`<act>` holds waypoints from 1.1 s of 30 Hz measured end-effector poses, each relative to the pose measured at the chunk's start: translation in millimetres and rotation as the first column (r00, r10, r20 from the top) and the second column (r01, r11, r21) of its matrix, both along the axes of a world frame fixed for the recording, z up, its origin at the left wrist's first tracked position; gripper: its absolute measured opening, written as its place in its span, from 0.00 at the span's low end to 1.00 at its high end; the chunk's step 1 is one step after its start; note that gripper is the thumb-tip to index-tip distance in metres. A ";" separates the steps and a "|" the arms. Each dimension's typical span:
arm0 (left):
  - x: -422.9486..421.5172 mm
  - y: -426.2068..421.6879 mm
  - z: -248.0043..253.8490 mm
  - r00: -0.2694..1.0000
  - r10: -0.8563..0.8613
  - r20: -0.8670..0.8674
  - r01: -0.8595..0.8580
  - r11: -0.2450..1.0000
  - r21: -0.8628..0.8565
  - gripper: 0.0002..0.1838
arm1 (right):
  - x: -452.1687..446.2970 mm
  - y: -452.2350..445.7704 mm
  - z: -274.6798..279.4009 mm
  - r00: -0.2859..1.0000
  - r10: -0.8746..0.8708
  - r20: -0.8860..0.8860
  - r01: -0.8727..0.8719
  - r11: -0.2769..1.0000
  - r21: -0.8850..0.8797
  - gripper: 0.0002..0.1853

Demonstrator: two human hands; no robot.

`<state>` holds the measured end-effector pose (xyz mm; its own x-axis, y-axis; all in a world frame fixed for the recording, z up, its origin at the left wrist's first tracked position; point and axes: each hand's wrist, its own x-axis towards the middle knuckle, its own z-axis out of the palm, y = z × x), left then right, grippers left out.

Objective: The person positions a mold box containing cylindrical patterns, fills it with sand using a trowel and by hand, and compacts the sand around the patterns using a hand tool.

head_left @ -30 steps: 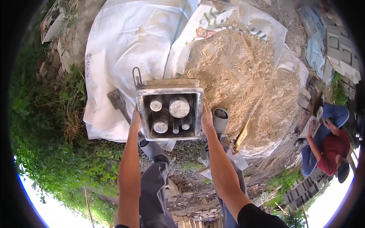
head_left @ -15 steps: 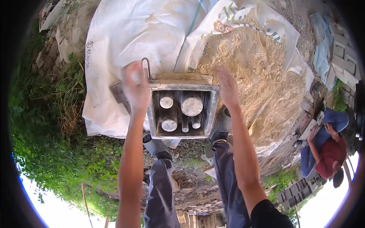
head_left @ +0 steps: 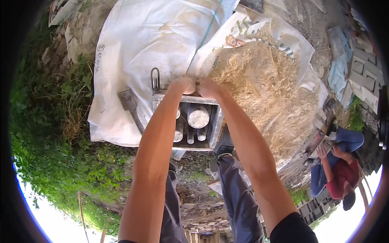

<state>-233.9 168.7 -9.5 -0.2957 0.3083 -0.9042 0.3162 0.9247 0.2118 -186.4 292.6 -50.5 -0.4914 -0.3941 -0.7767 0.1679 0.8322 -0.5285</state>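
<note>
A dusty metal mold box (head_left: 219,123) sits between my feet. Inside it stand several cylinders, the widest a pale-topped one (head_left: 198,119). At the box's far edge, my left hand (head_left: 183,86) and my right hand (head_left: 208,88) come close together with fingers curled. What they grip, if anything, is hidden by the hands. A metal loop handle (head_left: 155,79) rises at the far left corner, beside my left hand. Left of the box, a flat-ended dusty bar (head_left: 129,101) lies on the white sack sheet (head_left: 133,52). My left forearm covers part of the box.
A pile of sandy material (head_left: 259,85) spreads on sacking to the right. A person in a red shirt (head_left: 342,178) sits at the far right, near grey blocks (head_left: 366,73). Green plants (head_left: 52,137) grow along the left.
Both hands have moved inward from either side of the box to meet at its far edge, their fingers now curled. The view has shifted slightly.
</note>
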 end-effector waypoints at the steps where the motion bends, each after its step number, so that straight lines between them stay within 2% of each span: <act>1: -1.2 0.8 -5.0 0.998 0.056 0.004 -0.056 0.998 0.012 0.24 | 11.7 1.5 -41.0 0.994 0.065 -0.086 -0.069 0.997 -0.041 0.20; 3: -4.9 1.3 -8.0 0.993 0.117 0.004 -0.117 0.993 0.023 0.25 | 7.7 1.9 -42.2 0.975 0.132 -0.177 -0.148 0.986 -0.078 0.20; 5: -6.6 2.9 -5.9 0.989 0.119 0.085 -0.116 0.993 -0.033 0.24 | -13.8 -0.6 29.4 0.992 0.107 0.062 -0.112 0.990 0.085 0.18; 6: -6.0 2.3 -2.6 0.989 0.120 0.086 -0.117 0.993 -0.033 0.24 | -11.9 2.8 39.6 0.992 0.108 0.063 -0.113 0.990 0.085 0.18; 8: -3.1 -4.4 5.3 0.995 0.014 0.100 -0.016 1.000 0.025 0.20 | -7.1 12.4 49.0 0.996 -0.074 -0.054 0.071 0.997 -0.043 0.17; 9: -0.1 -8.0 1.4 0.995 0.020 0.098 -0.023 0.999 0.024 0.20 | -5.7 12.4 41.5 0.996 -0.068 -0.056 0.065 0.997 -0.044 0.17; 11: 4.8 -11.7 -12.5 0.994 -0.035 -0.107 0.041 0.997 0.058 0.18 | -3.5 14.8 17.3 0.999 0.031 -0.024 -0.030 0.999 0.043 0.18; 12: 2.1 -11.0 -11.3 0.994 -0.031 -0.107 0.037 0.998 0.059 0.18 | -9.7 13.8 22.1 0.999 0.034 -0.024 -0.033 0.999 0.043 0.18; 14: 0.0 -14.6 -1.3 1.000 0.029 0.010 -0.029 1.000 0.001 0.17 | -19.5 3.4 43.2 0.993 0.095 0.066 -0.100 0.993 0.062 0.18; 15: 0.6 -19.3 -2.2 0.999 0.032 0.008 -0.032 0.999 0.002 0.17 | -16.4 2.1 35.7 0.993 0.099 0.064 -0.103 0.993 0.064 0.18; 17: 2.4 -29.5 -2.3 1.000 0.027 -0.003 -0.027 0.991 0.130 0.12 | -8.5 1.9 14.6 0.996 0.081 -0.047 -0.079 0.996 0.047 0.11; 18: 1.9 -34.1 4.9 0.999 0.033 -0.007 -0.032 0.990 0.137 0.12 | -9.1 -0.3 18.1 0.995 0.087 -0.050 -0.084 0.995 0.054 0.11; 20: -1.9 -50.5 18.9 0.978 0.205 0.036 -0.208 0.957 0.200 0.13 | -11.7 -12.2 22.3 0.976 -0.014 -0.217 0.010 1.000 -0.021 0.11; 21: -3.9 -59.4 19.2 0.977 0.212 0.032 -0.214 0.956 0.202 0.13 | -18.1 -19.8 22.8 0.975 -0.007 -0.221 0.002 1.000 -0.020 0.11; 23: -6.9 -74.4 13.7 0.956 0.295 0.004 -0.288 0.930 0.227 0.13 | -34.1 -35.3 19.4 0.984 0.098 -0.147 -0.091 0.995 0.049 0.12; 24: -11.6 -81.0 20.0 0.955 0.296 0.005 -0.289 0.930 0.228 0.13 | -43.2 -43.2 29.0 0.984 0.099 -0.145 -0.093 0.994 0.051 0.12; 26: -22.5 -95.7 36.5 0.959 0.284 0.012 -0.283 0.946 0.156 0.16 | -65.1 -61.8 60.4 0.956 0.243 -0.164 -0.236 0.970 0.057 0.13; 27: -24.3 -106.1 31.4 0.958 0.285 0.019 -0.285 0.946 0.156 0.16 | -68.8 -72.4 59.1 0.957 0.244 -0.157 -0.238 0.970 0.058 0.13; 29: -29.2 -125.2 17.4 0.971 0.239 -0.005 -0.232 0.950 0.209 0.15 | -79.7 -89.0 50.4 0.914 0.280 -0.294 -0.272 0.960 0.069 0.14; 31: -29.0 -135.3 24.4 0.964 0.266 -0.002 -0.260 0.944 0.205 0.15 | -96.2 -96.8 49.1 0.802 0.377 -0.463 -0.384 0.919 0.084 0.12; 32: -30.1 -135.7 28.0 0.959 0.285 -0.010 -0.276 0.937 0.212 0.15 | -108.8 -97.9 50.5 0.883 0.223 -0.412 -0.236 0.971 0.019 0.12; 33: -26.2 -140.7 16.8 0.943 0.332 -0.018 -0.317 0.912 0.261 0.17 | -122.7 -100.7 84.2 0.931 0.033 -0.363 -0.037 0.999 -0.005 0.12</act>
<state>-260.2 28.0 7.3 -0.4697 0.4006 -0.7867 0.0273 0.8973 0.4406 -309.1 191.8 33.7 -0.7248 -0.4242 -0.5429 -0.0666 0.8274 -0.5576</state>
